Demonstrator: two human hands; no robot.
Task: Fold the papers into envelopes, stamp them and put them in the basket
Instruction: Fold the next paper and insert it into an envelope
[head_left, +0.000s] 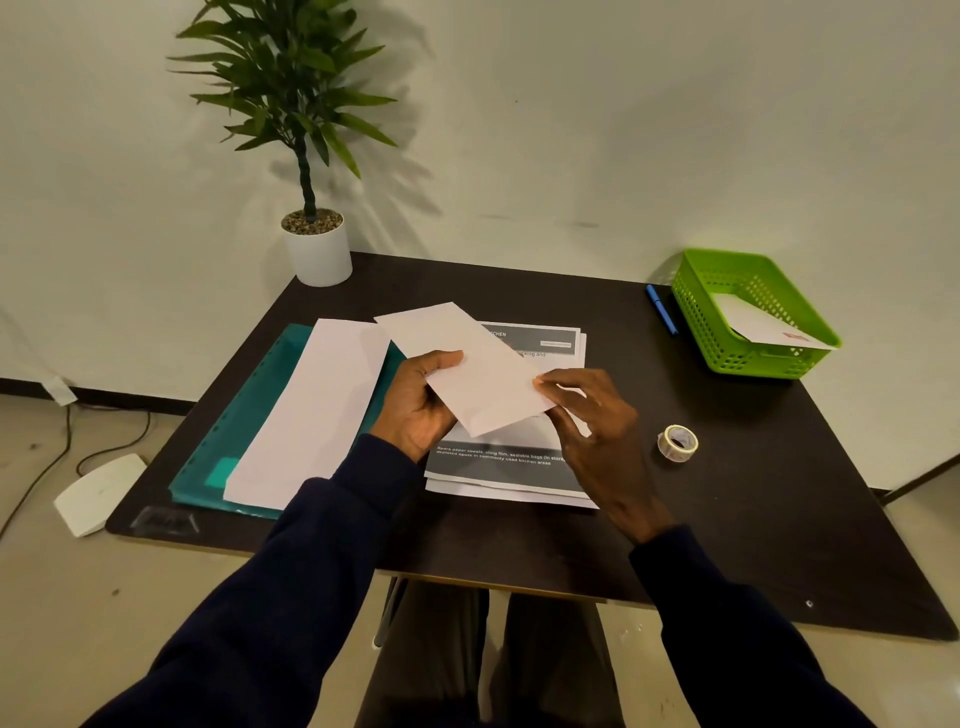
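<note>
Envelope-shaped folded white paper held above printed sheet stack: left hand grips near end, right hand pinches edge w/ fingertips. Light, floppy, creases easily; best held by edges.

A white folded paper is held tilted above the printed papers; the green basket holds one envelope.
</note>
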